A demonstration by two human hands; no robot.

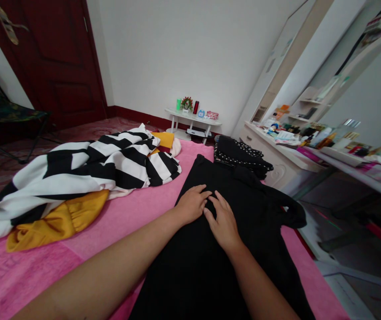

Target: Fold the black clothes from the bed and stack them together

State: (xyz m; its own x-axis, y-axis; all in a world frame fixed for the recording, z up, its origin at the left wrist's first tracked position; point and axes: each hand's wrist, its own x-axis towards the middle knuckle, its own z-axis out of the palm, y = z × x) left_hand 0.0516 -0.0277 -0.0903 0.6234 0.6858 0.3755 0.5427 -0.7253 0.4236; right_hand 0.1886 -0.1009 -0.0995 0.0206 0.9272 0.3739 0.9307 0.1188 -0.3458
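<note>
A black garment (210, 271) lies spread over a pink bed cover (150, 206), with a sleeve (287, 209) reaching out to the right. On its upper part rests my left hand (193, 203), palm down near the left edge, fingers extended. My right hand (222, 220) lies flat beside it, fingers a little apart, the fingertips of both hands close together. Neither hand grips the cloth. Left of the garment is a heap of black-and-white striped cloth (110, 162), with a mustard-yellow piece (60, 220) sticking out beneath it.
A stack of folded dark clothes (240, 153) sits at the bed's far right. Behind stands a low white table (193, 116) with small ornaments. A dresser (277, 149) crowded with bottles is at the right. A camouflage folding chair (4, 109) stands near the dark red door (50, 53).
</note>
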